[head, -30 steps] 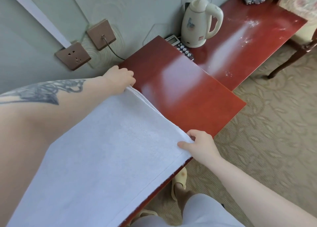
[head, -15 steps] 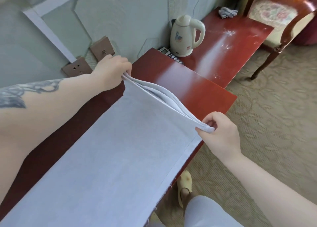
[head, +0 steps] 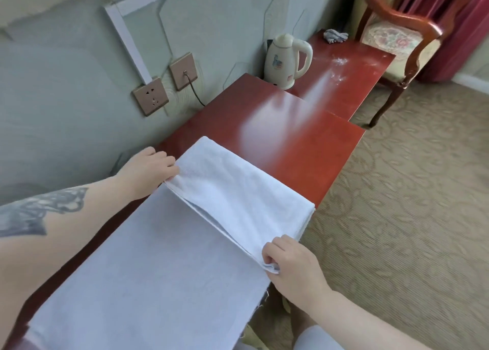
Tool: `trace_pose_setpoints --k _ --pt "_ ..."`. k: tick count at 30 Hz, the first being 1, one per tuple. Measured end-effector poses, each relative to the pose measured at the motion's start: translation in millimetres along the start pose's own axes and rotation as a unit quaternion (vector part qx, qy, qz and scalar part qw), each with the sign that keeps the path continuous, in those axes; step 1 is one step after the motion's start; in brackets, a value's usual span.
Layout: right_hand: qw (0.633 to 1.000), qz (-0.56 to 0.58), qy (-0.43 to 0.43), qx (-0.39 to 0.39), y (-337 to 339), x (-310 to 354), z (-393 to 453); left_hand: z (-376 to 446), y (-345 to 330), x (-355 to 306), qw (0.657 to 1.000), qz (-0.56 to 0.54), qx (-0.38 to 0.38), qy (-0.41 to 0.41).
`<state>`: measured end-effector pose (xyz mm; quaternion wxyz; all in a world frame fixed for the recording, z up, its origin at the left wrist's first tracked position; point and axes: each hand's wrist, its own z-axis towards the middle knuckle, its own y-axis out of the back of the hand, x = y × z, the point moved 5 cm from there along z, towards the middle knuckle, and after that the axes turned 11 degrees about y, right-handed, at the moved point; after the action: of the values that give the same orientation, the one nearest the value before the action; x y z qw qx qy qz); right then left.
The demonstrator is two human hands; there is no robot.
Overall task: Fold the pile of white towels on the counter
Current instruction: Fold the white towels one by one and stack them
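Towel end now folded back toward the person; fingers of both hands pinch its corners.

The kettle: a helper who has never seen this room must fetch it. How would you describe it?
Follow the red wooden counter along the green wall to its far, lower section. The kettle stands there against the wall, cream plastic with a loop handle, the only upright thing, nearer than the crumpled grey cloth.
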<state>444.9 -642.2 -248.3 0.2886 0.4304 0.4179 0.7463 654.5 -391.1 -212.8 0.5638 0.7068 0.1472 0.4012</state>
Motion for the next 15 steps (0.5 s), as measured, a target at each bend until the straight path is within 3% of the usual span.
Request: trace_pose_setpoints --k 4,8,10,12,14,15 --pt "0.998 -0.007 0.027 0.059 -18.6 12.2 -3.9 -4.1 -29.7 -15.1 0.995 0.065 0.074 0.019" --pt "0.998 0.000 0.021 0.062 -16.6 13.3 -7.6 -14.4 -31.7 -9.1 0.994 0.099 0.041 -0.022" --pt "0.995 -0.010 0.033 0.091 -18.9 21.0 -6.6 -18.4 -26.8 -6.6 0.989 0.124 0.071 -0.020" --pt "0.988 -0.009 0.022 0.149 -28.3 26.2 -6.5 -18.5 -33.1 -11.1 0.976 0.139 0.166 -0.022" --pt "0.976 0.038 -0.044 0.208 -31.6 22.2 -6.0 -12.7 -35.8 -11.1 0.951 0.128 0.281 0.001" --pt "0.976 0.061 -0.062 0.199 -28.4 21.0 -1.3 -4.5 -29.4 -12.6 0.947 0.097 0.303 0.030"
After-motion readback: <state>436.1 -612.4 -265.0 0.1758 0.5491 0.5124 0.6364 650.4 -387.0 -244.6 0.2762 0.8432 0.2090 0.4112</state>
